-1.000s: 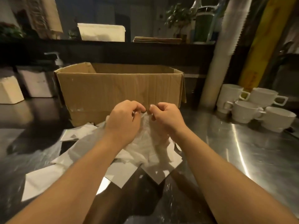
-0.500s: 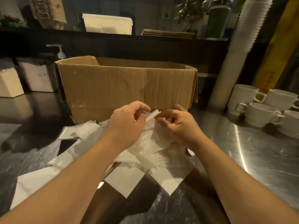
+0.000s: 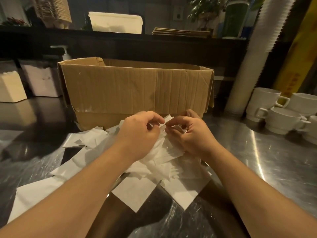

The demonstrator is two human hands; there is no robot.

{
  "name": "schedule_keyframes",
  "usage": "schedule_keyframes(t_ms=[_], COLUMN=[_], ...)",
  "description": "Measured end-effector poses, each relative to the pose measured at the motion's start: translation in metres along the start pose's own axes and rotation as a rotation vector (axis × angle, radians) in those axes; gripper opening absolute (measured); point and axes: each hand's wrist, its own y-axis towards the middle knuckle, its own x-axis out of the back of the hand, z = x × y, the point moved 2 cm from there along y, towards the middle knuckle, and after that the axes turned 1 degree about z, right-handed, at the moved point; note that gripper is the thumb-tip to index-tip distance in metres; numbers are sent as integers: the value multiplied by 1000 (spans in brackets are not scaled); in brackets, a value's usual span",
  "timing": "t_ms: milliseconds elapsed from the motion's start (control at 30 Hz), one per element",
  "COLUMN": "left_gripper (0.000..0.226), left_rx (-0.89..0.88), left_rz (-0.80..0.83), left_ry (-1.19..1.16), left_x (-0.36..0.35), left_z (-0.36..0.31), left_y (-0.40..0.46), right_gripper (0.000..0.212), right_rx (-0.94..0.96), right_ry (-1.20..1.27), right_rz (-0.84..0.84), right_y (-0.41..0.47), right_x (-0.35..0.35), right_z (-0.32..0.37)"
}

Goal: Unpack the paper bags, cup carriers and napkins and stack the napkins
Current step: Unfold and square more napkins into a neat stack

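Note:
A loose heap of white napkins (image 3: pixel 161 162) lies on the steel counter in front of an open cardboard box (image 3: pixel 135 90). Both hands rest on top of the heap, close together. My left hand (image 3: pixel 139 133) pinches the edge of a napkin between thumb and fingers. My right hand (image 3: pixel 190 134) pinches the same raised napkin corner (image 3: pixel 167 118) from the other side. More napkins (image 3: pixel 36 194) spread flat toward the near left. The inside of the box is hidden by its front wall.
White mugs (image 3: pixel 281 117) cluster at the right on the steel counter (image 3: pixel 265 169). A tall sleeve of stacked cups (image 3: pixel 253 62) leans behind them. White containers (image 3: pixel 12 86) stand at the left. A dark shelf behind carries a white bin (image 3: pixel 116 23) and flat brown paper bags (image 3: pixel 180 30).
Both hands came down from a raised pinch onto the napkin heap and spread slightly. They now hold one napkin corner between them. The camera tilted a little downward.

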Motion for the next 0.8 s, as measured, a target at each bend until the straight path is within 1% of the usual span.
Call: schedule_keyframes(t_ms=[67, 133, 233, 367, 500, 567, 700, 800], left_gripper=[15, 8, 10, 12, 6, 8, 12, 17], left_rx=[-8, -12, -18, -17, 41, 52, 50, 30], left_rz=[-1, -6, 5, 30, 42, 33, 14, -18], left_ry=[4, -10, -23, 24, 74, 61, -2, -14], left_x=[-1, -2, -1, 0, -1, 0, 1, 3], left_z=[1, 2, 2, 2, 4, 4, 2, 0], left_y=[0, 1, 1, 0, 2, 3, 2, 2], right_gripper=[17, 10, 3, 6, 13, 18, 12, 9], right_rx=[-13, -13, 35, 54, 48, 53, 67, 87], right_ry=[15, 74, 138, 167, 140, 114, 50, 164], right_rz=[-9, -26, -77, -78, -1, 19, -12, -73], right_y=[1, 1, 0, 0, -2, -1, 0, 2], right_x=[0, 1, 6, 8, 6, 5, 6, 9], right_z=[0, 1, 4, 5, 4, 2, 0, 0])
